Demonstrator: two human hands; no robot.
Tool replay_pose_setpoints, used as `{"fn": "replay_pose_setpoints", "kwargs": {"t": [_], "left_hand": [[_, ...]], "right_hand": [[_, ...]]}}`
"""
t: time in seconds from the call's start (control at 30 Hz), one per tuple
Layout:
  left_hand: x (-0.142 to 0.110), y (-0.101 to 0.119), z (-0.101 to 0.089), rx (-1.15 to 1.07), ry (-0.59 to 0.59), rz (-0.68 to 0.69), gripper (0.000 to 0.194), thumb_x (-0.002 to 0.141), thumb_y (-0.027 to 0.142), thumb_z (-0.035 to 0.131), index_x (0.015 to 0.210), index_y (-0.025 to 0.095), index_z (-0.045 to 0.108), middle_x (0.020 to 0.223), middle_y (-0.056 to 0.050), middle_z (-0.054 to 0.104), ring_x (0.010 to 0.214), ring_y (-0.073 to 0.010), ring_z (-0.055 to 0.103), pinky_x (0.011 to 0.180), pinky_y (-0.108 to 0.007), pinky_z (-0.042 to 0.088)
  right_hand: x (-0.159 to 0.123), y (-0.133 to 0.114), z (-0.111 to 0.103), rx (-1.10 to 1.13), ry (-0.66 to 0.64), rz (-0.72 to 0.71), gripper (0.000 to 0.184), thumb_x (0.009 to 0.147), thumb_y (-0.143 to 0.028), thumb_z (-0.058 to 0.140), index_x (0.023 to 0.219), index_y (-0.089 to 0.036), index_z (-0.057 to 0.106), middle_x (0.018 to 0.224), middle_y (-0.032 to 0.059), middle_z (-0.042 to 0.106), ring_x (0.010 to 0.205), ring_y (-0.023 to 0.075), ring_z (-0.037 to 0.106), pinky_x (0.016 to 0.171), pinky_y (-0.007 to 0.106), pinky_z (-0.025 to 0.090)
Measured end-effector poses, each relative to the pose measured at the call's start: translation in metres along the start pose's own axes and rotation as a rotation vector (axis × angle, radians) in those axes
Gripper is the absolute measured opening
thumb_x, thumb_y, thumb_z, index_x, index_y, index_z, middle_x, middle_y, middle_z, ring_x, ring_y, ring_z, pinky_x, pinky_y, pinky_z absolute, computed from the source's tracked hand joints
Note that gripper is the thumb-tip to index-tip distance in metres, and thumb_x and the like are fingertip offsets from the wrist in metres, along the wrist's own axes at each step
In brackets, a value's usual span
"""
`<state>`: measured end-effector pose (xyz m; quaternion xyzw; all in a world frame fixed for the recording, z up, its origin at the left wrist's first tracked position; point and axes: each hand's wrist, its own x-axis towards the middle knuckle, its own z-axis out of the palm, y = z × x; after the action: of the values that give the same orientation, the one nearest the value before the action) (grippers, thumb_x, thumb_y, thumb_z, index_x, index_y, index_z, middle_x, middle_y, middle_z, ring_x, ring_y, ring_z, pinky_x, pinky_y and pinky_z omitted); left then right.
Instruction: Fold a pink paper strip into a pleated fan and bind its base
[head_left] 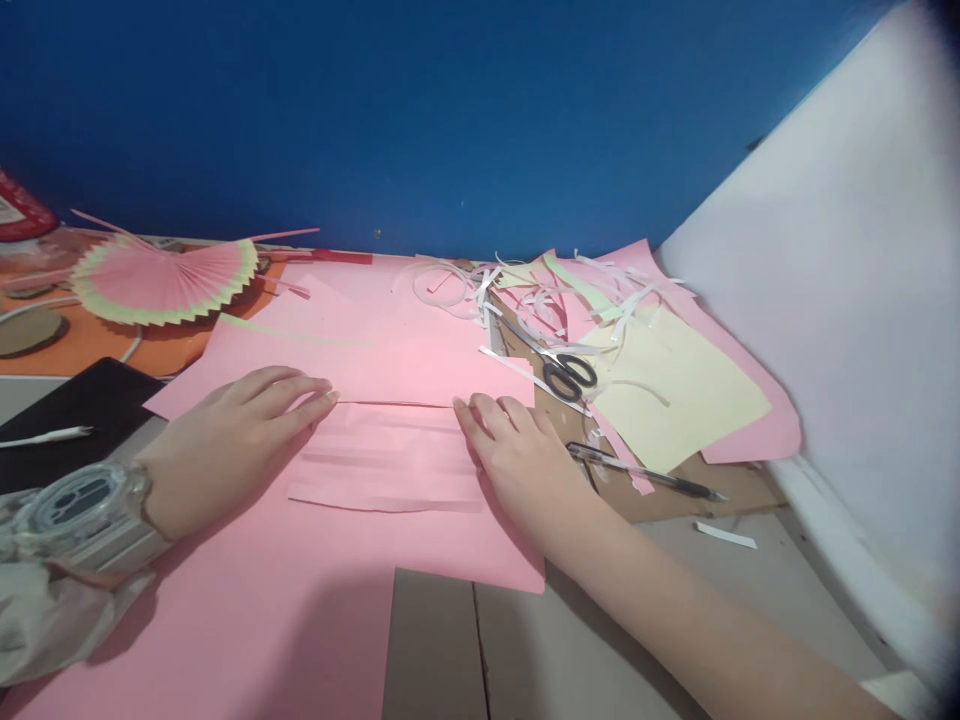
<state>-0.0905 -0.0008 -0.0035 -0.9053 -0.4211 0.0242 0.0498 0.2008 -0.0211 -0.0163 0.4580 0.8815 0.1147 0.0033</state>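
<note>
A pleated sheet of pink paper (390,460) lies in front of me, with several crosswise creases and a raised fold along its far edge. At the left end of that fold, my left hand (251,425) is closed, thumb and fingers pinching the paper. My right hand (514,450) pinches the fold's other end, its fingers curled. Beneath the pleated sheet are larger pink sheets (277,590). A watch (79,505) is on my left wrist.
Black-handled scissors (568,377), a pen (652,472) and white paper strips (634,310) lie to the right by a pale yellow sheet (675,385). A pink-and-yellow pleated paper fan (169,285) is at the far left. A blue wall (450,120) stands behind.
</note>
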Motion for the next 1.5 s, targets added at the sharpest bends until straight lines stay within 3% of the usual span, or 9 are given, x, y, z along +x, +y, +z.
{"fn": "replay_pose_setpoints", "kwargs": {"t": [0.13,0.4,0.57,0.7,0.93,1.07,1.23,1.37,1.5], "left_hand": [[-0.006,0.0,0.005,-0.097,0.002,-0.084,0.043,0.089,0.02,0.035,0.131,0.018,0.043,0.134,-0.009,0.045,0.122,-0.0274,0.033,0.104,-0.045,0.031],[-0.019,0.0,0.015,-0.288,-0.028,-0.073,0.057,0.091,0.024,0.031,0.143,0.03,0.01,0.153,-0.001,0.01,0.138,-0.0254,0.011,0.111,-0.049,0.017],[-0.008,-0.008,0.002,-0.365,-0.03,-0.122,0.043,0.093,0.029,0.028,0.136,0.03,0.034,0.147,0.001,0.029,0.136,-0.023,0.02,0.109,-0.049,0.022],[0.007,-0.016,-0.014,-0.306,-0.04,-0.06,0.033,0.092,0.037,0.036,0.112,0.029,0.061,0.14,0.001,0.042,0.131,-0.0217,0.028,0.109,-0.046,0.022],[0.023,-0.004,-0.032,-0.551,-0.072,-0.137,0.03,0.089,0.04,0.04,0.09,0.019,0.063,0.11,-0.004,0.06,0.106,-0.0183,0.048,0.096,-0.032,0.034],[0.047,0.004,-0.046,-0.658,-0.306,-0.191,0.04,0.092,0.044,0.029,0.079,0.019,0.058,0.074,0.002,0.06,0.07,-0.0137,0.052,0.067,-0.024,0.041],[0.081,0.004,-0.052,-0.744,-0.557,0.045,0.026,0.082,0.044,0.046,0.08,0.02,0.058,0.072,0.003,0.06,0.062,-0.0124,0.049,0.056,-0.021,0.036],[0.096,0.018,-0.049,-0.547,-0.479,0.068,0.021,0.085,0.031,0.039,0.072,0.019,0.051,0.064,0.002,0.054,0.057,-0.0124,0.045,0.053,-0.022,0.034],[0.097,0.045,-0.054,-0.191,-0.3,0.019,0.025,0.087,0.023,0.028,0.082,0.02,0.053,0.066,-0.003,0.06,0.056,-0.0173,0.052,0.05,-0.027,0.03]], "right_hand": [[-0.008,0.004,0.001,0.09,-0.02,0.054,0.051,0.081,-0.004,0.038,0.131,-0.009,0.041,0.13,0.0111,0.049,0.105,0.0274,0.043,0.079,0.041,0.036],[-0.008,0.015,-0.005,0.206,-0.032,0.077,0.042,0.084,-0.012,0.042,0.126,-0.013,0.047,0.132,0.0076,0.049,0.11,0.0251,0.044,0.086,0.041,0.037],[0.006,0.019,-0.007,0.108,0.01,0.039,0.023,0.089,-0.019,0.04,0.104,-0.014,0.056,0.11,0.0109,0.059,0.097,0.0256,0.049,0.082,0.04,0.036],[0.02,0.023,-0.004,0.073,0.03,-0.013,0.014,0.08,-0.009,0.047,0.089,-0.015,0.056,0.098,0.0106,0.058,0.087,0.0239,0.05,0.072,0.035,0.036],[0.031,0.029,0.007,0.275,0.091,-0.126,0.034,0.058,0.0,0.045,0.089,-0.014,0.052,0.097,0.0102,0.056,0.085,0.0209,0.049,0.071,0.031,0.039],[0.029,0.032,0.008,0.341,0.19,-0.225,0.033,0.058,0.001,0.043,0.086,-0.015,0.052,0.093,0.0097,0.059,0.085,0.0202,0.051,0.076,0.032,0.04],[0.023,0.036,0.008,0.284,0.362,-0.201,0.029,0.075,-0.002,0.04,0.098,-0.013,0.053,0.102,0.0129,0.061,0.095,0.0217,0.051,0.082,0.034,0.04],[0.021,0.038,0.001,0.362,0.323,-0.092,0.013,0.086,-0.017,0.043,0.09,-0.015,0.055,0.092,0.0093,0.063,0.087,0.0206,0.053,0.081,0.034,0.039],[0.023,0.039,-0.011,0.543,0.17,0.011,0.024,0.093,-0.027,0.034,0.099,-0.016,0.055,0.093,0.006,0.065,0.088,0.0185,0.055,0.082,0.033,0.037]]}}
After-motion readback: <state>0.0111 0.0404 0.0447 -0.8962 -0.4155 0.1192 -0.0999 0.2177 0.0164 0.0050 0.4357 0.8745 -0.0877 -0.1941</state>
